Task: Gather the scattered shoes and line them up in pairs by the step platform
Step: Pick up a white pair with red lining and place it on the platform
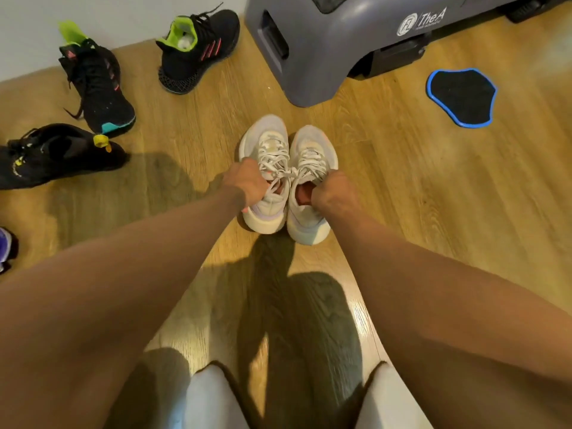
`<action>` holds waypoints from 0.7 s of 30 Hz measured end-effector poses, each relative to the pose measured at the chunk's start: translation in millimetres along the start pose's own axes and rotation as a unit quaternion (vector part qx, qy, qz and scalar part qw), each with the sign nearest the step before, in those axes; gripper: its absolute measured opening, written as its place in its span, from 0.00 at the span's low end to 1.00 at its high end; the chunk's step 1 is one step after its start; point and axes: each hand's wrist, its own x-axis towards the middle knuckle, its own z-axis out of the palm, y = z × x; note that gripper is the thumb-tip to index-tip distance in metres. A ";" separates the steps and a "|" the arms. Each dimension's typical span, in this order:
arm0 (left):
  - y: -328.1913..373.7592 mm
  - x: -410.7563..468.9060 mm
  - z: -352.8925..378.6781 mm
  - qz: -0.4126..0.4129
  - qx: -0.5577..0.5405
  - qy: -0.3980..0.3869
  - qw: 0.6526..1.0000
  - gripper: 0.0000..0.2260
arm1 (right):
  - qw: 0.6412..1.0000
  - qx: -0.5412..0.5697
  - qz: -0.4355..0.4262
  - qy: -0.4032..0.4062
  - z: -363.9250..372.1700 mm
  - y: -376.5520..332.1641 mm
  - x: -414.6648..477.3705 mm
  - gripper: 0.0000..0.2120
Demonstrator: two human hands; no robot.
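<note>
The 2 sneakers in the middle are pale grey-white with white laces, a faint lilac band at the heel and a reddish lining. The step platform is grey with white lettering. The floor is honey-coloured wood grain. 2 black shoes have lime-green lining and pink-red stripes; one has a teal toe. Another black shoe carries yellow marks. The flat disc is black, edged in blue.
</note>
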 end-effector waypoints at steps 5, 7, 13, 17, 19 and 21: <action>49.4 -66.3 -49.0 -0.009 0.011 0.004 1.000 0.16 | 1.000 -0.008 0.019 -0.001 -73.1 -20.2 -55.2 0.18; 74.4 -102.9 -79.0 -0.018 0.006 0.003 1.000 0.16 | 1.000 -0.011 0.027 -0.002 -114.8 -33.5 -81.5 0.17; 162.4 -243.6 -196.7 -0.002 0.018 -0.009 1.000 0.18 | 0.997 -0.037 0.062 -0.002 -282.5 -88.1 -200.9 0.18; 228.2 -331.6 -279.4 0.030 0.013 -0.024 0.999 0.16 | 0.996 -0.032 0.082 0.024 -401.0 -119.8 -291.3 0.16; 261.7 -369.0 -317.0 0.063 0.027 -0.044 0.997 0.15 | 0.995 -0.028 0.087 0.033 -450.0 -130.1 -332.2 0.16; 294.5 -403.4 -346.7 0.099 0.044 -0.052 0.993 0.16 | 0.994 -0.028 0.096 0.052 -493.3 -135.9 -369.5 0.15</action>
